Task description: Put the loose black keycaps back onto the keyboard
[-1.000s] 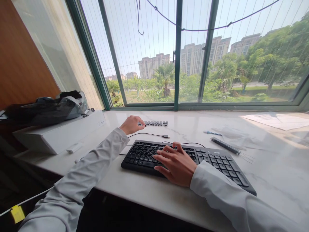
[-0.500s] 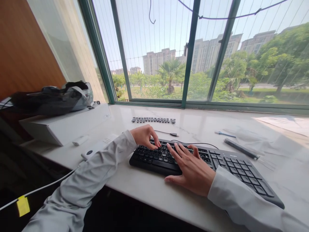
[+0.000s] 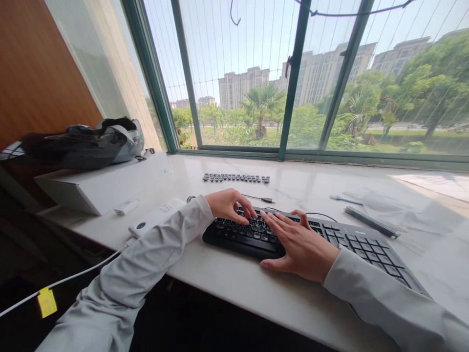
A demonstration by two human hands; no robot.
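Note:
A black keyboard (image 3: 252,243) lies on the white marble-look tabletop, with some key spots looking bare of caps. My left hand (image 3: 230,205) reaches over its upper left part, thumb and forefinger drawn together at the keys. A small dark keycap (image 3: 251,220) appears to be at these fingertips, partly hidden. Stretched across the middle of the keyboard is my right hand (image 3: 296,242), fingers spread and thumb at the front edge. Behind the keyboard, loose black keycaps (image 3: 236,178) stand in rows.
A USB plug (image 3: 268,200) on a black cable lies behind the keyboard. To the right are a blue-tipped tool (image 3: 346,199), a dark strip (image 3: 371,222) and clear plastic. On the left sit a white device (image 3: 157,217) with a cable and a white box (image 3: 102,188) under a black bag.
My left hand has come from the loose keycaps to the keyboard, then slightly right along the keys. My right hand has spread out more. The view has shifted.

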